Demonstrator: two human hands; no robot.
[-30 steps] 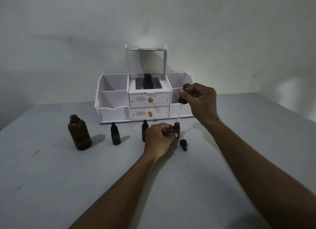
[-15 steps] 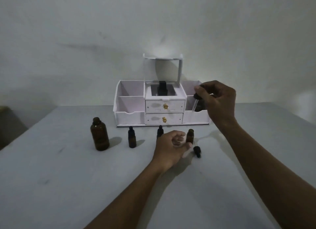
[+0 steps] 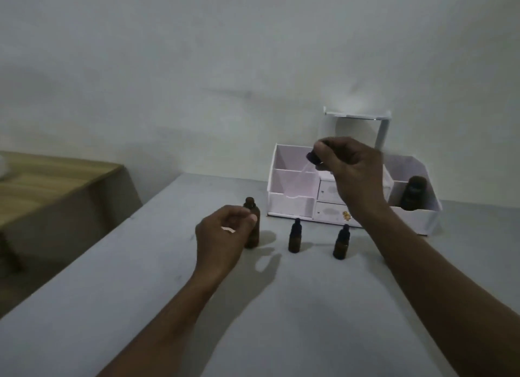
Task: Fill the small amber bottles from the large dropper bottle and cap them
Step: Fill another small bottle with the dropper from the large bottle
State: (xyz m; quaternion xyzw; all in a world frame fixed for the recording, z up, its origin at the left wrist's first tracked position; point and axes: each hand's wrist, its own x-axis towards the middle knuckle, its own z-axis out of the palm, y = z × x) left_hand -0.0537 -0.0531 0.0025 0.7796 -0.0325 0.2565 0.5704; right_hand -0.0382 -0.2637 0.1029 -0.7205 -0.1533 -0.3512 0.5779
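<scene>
The large amber bottle (image 3: 252, 226) stands uncapped on the grey table (image 3: 146, 278). My left hand (image 3: 222, 237) is loosely curled right beside it, thumb tip at its shoulder, not wrapped around it. My right hand (image 3: 351, 168) is raised in front of the organizer and pinches the black bulb of the dropper (image 3: 313, 157). Its glass pipette slants down to the left. Two small amber bottles with black caps (image 3: 294, 238) (image 3: 341, 244) stand in front of the organizer. My right forearm hides the table behind it, so any other small bottle there is out of sight.
A white desk organizer (image 3: 289, 202) with two small drawers and a raised mirror stands at the back. A dark bottle (image 3: 413, 192) sits in its right compartment. A wooden table (image 3: 56, 185) stands to the left beyond the grey table's edge.
The view has swung left. My left hand let go of the small open bottle and moved left to the large bottle. My right hand carried the dropper leftward.
</scene>
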